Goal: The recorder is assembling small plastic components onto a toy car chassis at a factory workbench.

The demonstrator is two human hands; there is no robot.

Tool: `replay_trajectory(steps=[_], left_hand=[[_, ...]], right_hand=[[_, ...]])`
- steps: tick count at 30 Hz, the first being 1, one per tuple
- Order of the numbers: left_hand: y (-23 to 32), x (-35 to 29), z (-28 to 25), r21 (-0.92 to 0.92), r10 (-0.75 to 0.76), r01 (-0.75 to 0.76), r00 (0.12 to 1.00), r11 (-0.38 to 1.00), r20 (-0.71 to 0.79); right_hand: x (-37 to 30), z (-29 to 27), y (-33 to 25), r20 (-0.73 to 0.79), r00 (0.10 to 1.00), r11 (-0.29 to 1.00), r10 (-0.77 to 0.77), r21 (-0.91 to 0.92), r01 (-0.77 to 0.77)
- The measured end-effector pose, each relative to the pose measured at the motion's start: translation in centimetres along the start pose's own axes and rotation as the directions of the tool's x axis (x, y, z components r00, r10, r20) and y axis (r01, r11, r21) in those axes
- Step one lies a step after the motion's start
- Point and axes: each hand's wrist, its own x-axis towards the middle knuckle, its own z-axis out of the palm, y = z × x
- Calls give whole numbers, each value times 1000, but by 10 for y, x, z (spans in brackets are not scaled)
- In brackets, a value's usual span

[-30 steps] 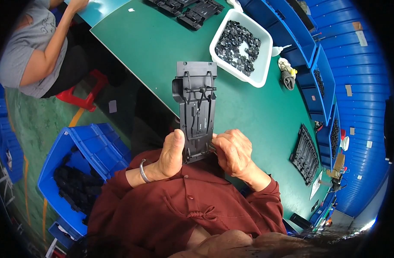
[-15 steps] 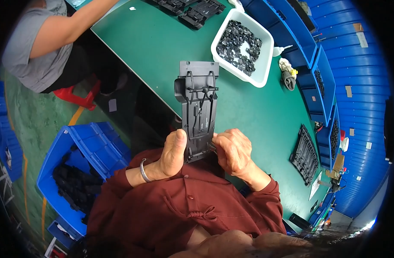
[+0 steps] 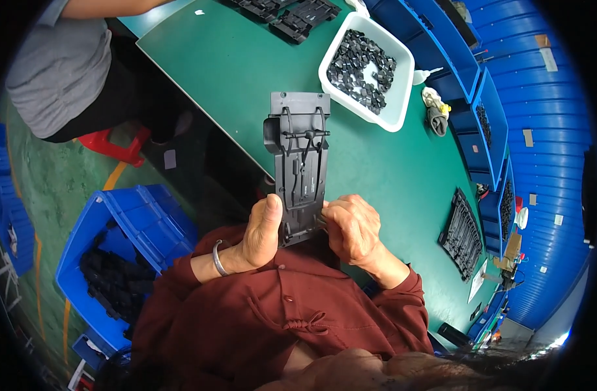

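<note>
A long black molded plastic part (image 3: 304, 169) stands out away from my body, its near end between my two hands. My left hand (image 3: 262, 233) grips its left edge, thumb up along the side and the other fingers hidden behind it. On the opposite edge my right hand (image 3: 352, 228) is closed with fingers curled, pressed at the lower right corner. Whether a small piece is pinched in those right fingers is hidden. The part's face shows raised ribs, thin rods and a round boss near the far end.
A white tub (image 3: 398, 98) of small black pieces stands on the green table (image 3: 214, 72). Black molded parts (image 3: 305, 19) lie at the far edge, another (image 3: 463, 234) at right. Blue bins (image 3: 478, 140) line the right side. A blue crate (image 3: 126, 218) is at left, near a co-worker (image 3: 64, 72).
The co-worker's arm at the upper left has moved up and farther away. My hands and the black plastic part have barely shifted.
</note>
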Motion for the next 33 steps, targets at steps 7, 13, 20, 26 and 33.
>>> replay_trajectory(steps=[7,13,20,26,33], left_hand=[[2,-2,-2,21,9,-9,1000,1000,-1],[-1,-3,-1,27,30,-30,1000,999,9],[-2,-3,2,9,74,-73,997,997,-37],[-2,-1,3,51,99,-97,994,994,-39],[-3,-1,-1,31,20,-18,998,999,-55]], right_hand=[[2,0,-1,34,999,1000,-16,-26,17],[1,-2,-2,32,999,999,-23,-34,24],[2,-3,-5,50,999,998,-9,-58,12],[2,-2,-4,58,998,997,-12,-72,16],[3,-2,-4,60,998,998,-8,-66,12]])
